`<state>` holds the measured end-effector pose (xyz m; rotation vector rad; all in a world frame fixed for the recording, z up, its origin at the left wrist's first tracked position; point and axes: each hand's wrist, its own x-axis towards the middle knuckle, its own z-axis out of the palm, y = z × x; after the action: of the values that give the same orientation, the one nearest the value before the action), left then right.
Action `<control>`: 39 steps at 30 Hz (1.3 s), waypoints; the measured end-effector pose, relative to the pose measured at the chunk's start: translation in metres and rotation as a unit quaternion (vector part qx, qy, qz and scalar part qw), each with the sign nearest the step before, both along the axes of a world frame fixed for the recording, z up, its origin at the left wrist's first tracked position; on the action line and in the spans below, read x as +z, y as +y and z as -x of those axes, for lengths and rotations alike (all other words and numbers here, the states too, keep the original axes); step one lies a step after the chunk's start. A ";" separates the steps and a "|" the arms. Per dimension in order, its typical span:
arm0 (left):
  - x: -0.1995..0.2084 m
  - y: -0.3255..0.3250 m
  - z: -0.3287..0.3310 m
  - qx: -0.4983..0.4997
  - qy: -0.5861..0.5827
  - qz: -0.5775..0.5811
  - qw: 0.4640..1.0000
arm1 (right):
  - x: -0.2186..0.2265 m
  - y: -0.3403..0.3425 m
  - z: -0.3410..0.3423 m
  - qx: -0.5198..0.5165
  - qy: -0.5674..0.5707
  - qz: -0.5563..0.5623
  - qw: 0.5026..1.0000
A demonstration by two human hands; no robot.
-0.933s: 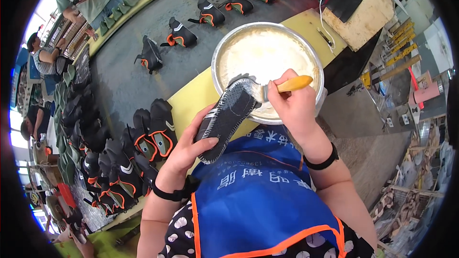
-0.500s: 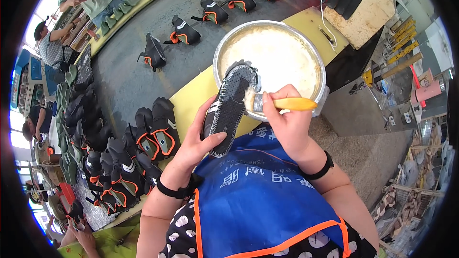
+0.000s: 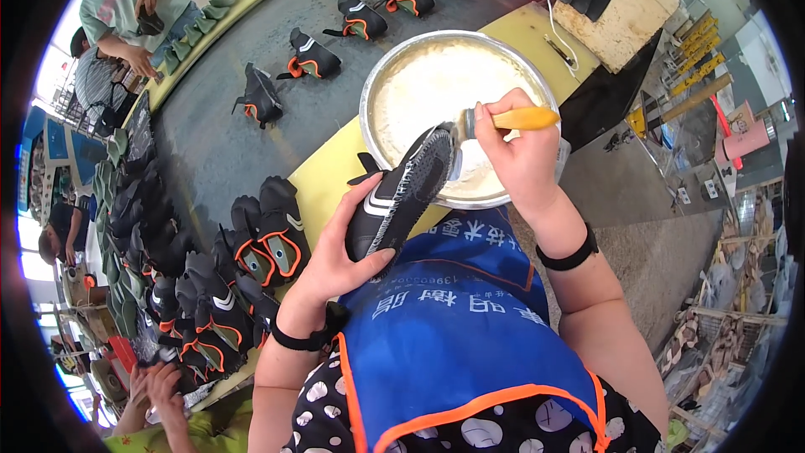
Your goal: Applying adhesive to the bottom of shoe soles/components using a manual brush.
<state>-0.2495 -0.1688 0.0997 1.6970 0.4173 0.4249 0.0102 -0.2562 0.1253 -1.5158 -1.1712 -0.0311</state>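
We stand at a long grey surface (image 3: pixel 218 143) edged with a yellow strip (image 3: pixel 323 180), which runs from the near left to the far right. Black shoes with orange trim sit spaced along it toward the far end (image 3: pixel 310 54), and a dense cluster of the same shoes (image 3: pixel 226 277) is packed at the near left. A wide metal bowl (image 3: pixel 373 96) filled with pale, creamy glue rests on the yellow strip just ahead of us. At the far left another person in a green shirt (image 3: pixel 126 0) bends over a row of green soles, and another pair of hands (image 3: pixel 159 390) shows at the near left edge. To the right we see a wooden block (image 3: pixel 616 8) and cluttered racks beyond the surface.

Our left hand (image 3: pixel 335 256) has its fingers wrapped around a black shoe (image 3: pixel 402 197), held sole-up over the near rim of the bowl; the sole is dark, with a ridged tread and grey-white side stripes. Our right hand (image 3: pixel 524 155) has its fingers closed on a brush with a yellow handle (image 3: pixel 511 120), its bristle end touching the toe of the shoe above the glue. A blue apron with orange edging (image 3: pixel 453 327) covers our front.
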 end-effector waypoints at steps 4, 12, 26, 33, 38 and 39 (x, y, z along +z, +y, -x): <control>-0.004 0.001 0.002 -0.004 -0.015 0.121 0.993 | -0.001 0.002 0.001 0.003 -0.043 -0.108 0.993; -0.011 -0.002 -0.003 0.029 -0.022 0.194 0.980 | 0.007 -0.021 0.010 -0.004 0.034 0.131 0.991; -0.004 0.005 0.007 0.072 -0.014 0.415 0.907 | -0.017 -0.036 0.044 0.115 0.228 0.058 0.965; 0.038 0.070 0.059 0.208 -0.133 0.532 0.810 | -0.065 -0.031 -0.005 0.011 0.277 -0.017 0.961; 0.030 0.179 0.082 0.389 -0.042 0.434 0.811 | -0.096 -0.034 -0.010 -0.049 0.166 0.019 0.985; 0.020 0.205 0.084 0.445 0.005 0.417 0.792 | -0.099 -0.034 -0.010 -0.049 0.158 0.006 0.986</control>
<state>-0.3333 0.0366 0.1202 0.5447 1.2241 0.7618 0.0202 -0.2906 0.0267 -1.5232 -0.8458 0.1463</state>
